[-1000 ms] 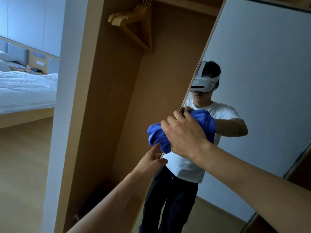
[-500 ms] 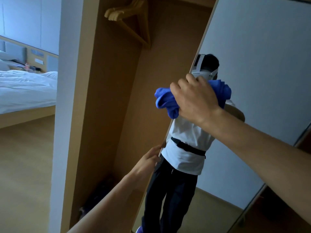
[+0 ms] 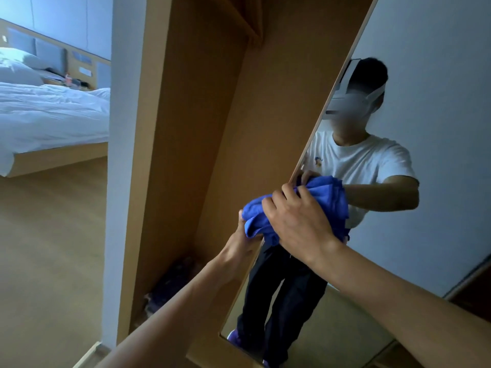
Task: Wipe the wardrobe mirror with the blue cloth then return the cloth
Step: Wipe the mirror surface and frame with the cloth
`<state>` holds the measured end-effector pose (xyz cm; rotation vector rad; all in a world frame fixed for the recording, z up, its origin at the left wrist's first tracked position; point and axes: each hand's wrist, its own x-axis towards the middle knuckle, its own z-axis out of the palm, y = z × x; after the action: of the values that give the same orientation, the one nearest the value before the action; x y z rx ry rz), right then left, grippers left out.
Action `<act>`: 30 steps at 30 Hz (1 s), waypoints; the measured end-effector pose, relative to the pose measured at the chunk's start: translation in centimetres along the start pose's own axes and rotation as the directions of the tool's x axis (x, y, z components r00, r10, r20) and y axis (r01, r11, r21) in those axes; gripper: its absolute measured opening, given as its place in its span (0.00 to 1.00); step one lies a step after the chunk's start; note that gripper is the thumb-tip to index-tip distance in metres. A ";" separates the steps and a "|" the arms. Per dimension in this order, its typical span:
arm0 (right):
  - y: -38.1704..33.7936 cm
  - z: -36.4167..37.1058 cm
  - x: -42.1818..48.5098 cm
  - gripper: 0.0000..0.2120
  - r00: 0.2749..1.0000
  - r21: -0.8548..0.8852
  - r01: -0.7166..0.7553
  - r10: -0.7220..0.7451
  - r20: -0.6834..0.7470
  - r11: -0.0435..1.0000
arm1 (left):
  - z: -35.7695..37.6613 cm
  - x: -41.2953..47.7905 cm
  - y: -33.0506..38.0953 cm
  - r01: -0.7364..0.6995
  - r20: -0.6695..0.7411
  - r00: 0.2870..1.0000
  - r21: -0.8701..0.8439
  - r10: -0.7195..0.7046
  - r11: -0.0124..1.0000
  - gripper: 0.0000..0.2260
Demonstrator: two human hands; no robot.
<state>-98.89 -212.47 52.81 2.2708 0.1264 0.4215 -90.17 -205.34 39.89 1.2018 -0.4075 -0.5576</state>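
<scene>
The wardrobe mirror (image 3: 438, 128) covers the inside of the open door on the right and reflects a person in a white shirt. A bunched blue cloth (image 3: 256, 216) is pressed against the mirror's left edge at mid height. My right hand (image 3: 297, 221) lies over the cloth and grips it. Just below and left of the cloth, my left hand (image 3: 240, 241) holds the door's edge; the cloth hides its fingers.
The open wardrobe (image 3: 212, 128) is a tall wooden compartment with dark items (image 3: 172, 285) on its floor. A white wall post (image 3: 125, 155) stands to its left. Beyond it are a bed (image 3: 50, 112) and bare wood floor (image 3: 47, 248).
My right hand has dragged the cloth down the mirror's left edge from head height to about waist height. My left hand stays on the door edge.
</scene>
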 end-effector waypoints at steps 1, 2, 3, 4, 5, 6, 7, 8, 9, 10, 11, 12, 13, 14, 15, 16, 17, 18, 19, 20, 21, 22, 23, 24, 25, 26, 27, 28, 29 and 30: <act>-0.2 0.1 -0.1 0.17 1.000 -0.002 0.011 -0.011 0.009 1.000 | -0.3 -0.1 -0.3 -0.002 -0.017 1.000 0.031 0.002 1.000 0.16; -0.3 0.2 -0.2 0.15 1.000 -0.006 0.020 -0.020 0.011 1.000 | -0.5 -0.2 -0.4 0.001 -0.027 1.000 0.054 0.001 0.999 0.18; -0.2 0.1 -0.2 0.13 1.000 -0.005 0.025 -0.025 0.015 1.000 | -0.6 -0.3 -0.5 0.014 -0.020 1.000 0.055 -0.013 0.998 0.20; 0.0 0.0 -0.1 0.13 0.999 0.001 0.027 -0.027 0.018 1.000 | -0.6 -0.4 -0.7 0.031 -0.004 1.000 0.057 -0.031 0.998 0.22; 0.2 -0.3 0.1 0.12 0.999 0.009 0.025 -0.025 0.021 1.000 | -0.7 -0.5 -0.9 0.049 0.005 0.999 0.077 -0.049 0.996 0.22; 0.4 -0.7 0.4 0.11 1.000 0.019 0.017 -0.017 0.024 1.000 | -0.7 -0.7 -1.0 0.068 0.019 0.997 0.128 -0.071 0.989 0.20; 0.7 -1.1 0.6 0.11 1.000 0.024 0.004 -0.005 0.024 1.000 | -0.9 -0.9 -1.3 0.088 0.041 0.994 0.180 -0.097 0.980 0.18; 1.0 -1.5 1.0 0.10 1.000 0.022 -0.013 0.013 0.019 1.000 | -0.9 -1.0 -1.5 0.097 0.059 0.992 0.213 -0.112 0.972 0.17; 1.4 -1.9 1.2 0.09 0.999 0.011 -0.035 0.035 0.009 0.999 | -1.2 -1.1 -2.0 0.109 0.058 0.990 0.229 -0.126 0.967 0.16; 1.7 -2.2 1.5 0.09 0.998 0.000 -0.059 0.059 -0.003 0.998 | -1.3 -1.1 -2.5 0.121 0.040 0.990 0.248 -0.135 0.961 0.16; 2.0 -2.5 1.6 0.10 0.997 -0.005 -0.082 0.081 -0.015 0.997 | -1.5 -1.2 -3.0 0.137 0.018 0.989 0.267 -0.148 0.954 0.18; 2.1 -2.5 1.6 0.10 0.995 -0.006 -0.097 0.097 -0.032 0.995 | -1.6 -1.3 -3.2 0.152 0.009 0.987 0.293 -0.161 0.944 0.20; 2.2 -2.5 1.5 0.10 0.993 -0.007 -0.106 0.106 -0.047 0.994 | -1.8 -1.4 -3.7 0.149 0.012 0.987 0.317 -0.161 0.937 0.20; 2.0 -2.3 1.4 0.10 0.993 -0.012 -0.107 0.106 -0.057 0.994 | -1.8 -1.4 -4.2 0.127 0.023 0.990 0.330 -0.142 0.935 0.19; 1.8 -2.0 1.3 0.12 0.993 -0.017 -0.102 0.101 -0.061 0.995 | -1.9 -1.4 -4.8 0.110 0.030 0.991 0.330 -0.127 0.937 0.19; 1.4 -1.6 1.1 0.14 0.994 -0.021 -0.092 0.091 -0.058 0.996 | -1.9 -1.3 -5.5 0.105 0.031 0.992 0.324 -0.121 0.940 0.19; 0.9 -1.2 0.9 0.16 0.995 -0.020 -0.084 0.083 -0.050 0.996 | -2.0 -1.1 -6.1 0.105 0.027 0.992 0.317 -0.120 0.943 0.19; 0.3 -0.6 0.7 0.16 0.996 -0.014 -0.077 0.076 -0.037 0.997 | -2.0 -1.1 -6.8 0.103 0.020 0.993 0.305 -0.115 0.947 0.19; -0.3 0.1 0.4 0.17 0.997 -0.010 -0.067 0.067 -0.023 0.998 | -2.0 -0.9 -7.5 0.103 0.010 0.994 0.291 -0.110 0.951 0.19; -1.0 0.8 0.2 0.17 0.999 -0.009 -0.052 0.052 -0.011 0.999 | -2.0 -0.9 -8.2 0.098 0.003 0.995 0.282 -0.103 0.955 0.19; -1.8 1.5 -0.1 0.18 0.999 -0.010 -0.033 0.033 0.007 0.999 | -2.0 -0.8 -9.0 0.092 -0.004 0.995 0.279 -0.095 0.956 0.19; -2.5 2.2 -0.4 0.18 0.999 -0.009 -0.016 0.016 0.029 1.000 | -2.0 -0.7 -9.6 0.085 -0.007 0.996 0.278 -0.086 0.957 0.20; -3.2 2.7 -0.5 0.19 0.999 -0.005 -0.003 0.003 0.049 1.000 | -2.0 -0.7 -10.2 0.078 -0.007 0.997 0.277 -0.079 0.958 0.22; -3.9 3.3 -0.7 0.20 0.998 0.001 0.010 -0.010 0.064 1.000 | -1.8 -0.6 -10.8 0.073 -0.004 0.997 0.279 -0.075 0.957 0.23; -4.5 3.8 -0.7 0.21 0.997 0.008 0.023 -0.023 0.069 1.000 | -1.8 -0.5 -11.2 0.068 -0.008 0.998 0.285 -0.069 0.956 0.24; -5.2 4.3 -0.6 0.21 0.996 0.015 0.033 -0.034 0.078 0.999 | -1.7 -0.4 -11.6 0.062 -0.020 0.998 0.287 -0.059 0.956 0.23; -5.8 5.0 -0.7 0.21 0.995 0.015 0.041 -0.042 0.090 0.999 | -1.6 -0.4 -12.1 0.064 -0.041 0.998 0.288 -0.054 0.956 0.21; -6.4 5.6 -0.7 0.20 0.994 0.007 0.045 -0.046 0.101 0.999 | -1.5 -0.3 -12.2 0.064 -0.064 0.997 0.292 -0.048 0.954 0.18; -7.0 6.2 -0.7 0.17 0.992 -0.001 0.054 -0.053 0.117 0.999 | -1.3 -0.2 -12.4 0.073 -0.093 0.995 0.298 -0.047 0.952 0.16; -7.6 6.7 -0.9 0.15 0.988 0.001 0.062 -0.061 0.140 0.998 | -1.2 -0.1 -12.6 0.077 -0.121 0.992 0.299 -0.042 0.951 0.14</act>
<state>-97.08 -212.32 42.79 2.2781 0.1234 0.2287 -91.93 -207.54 27.52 1.5387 -0.3689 -0.4864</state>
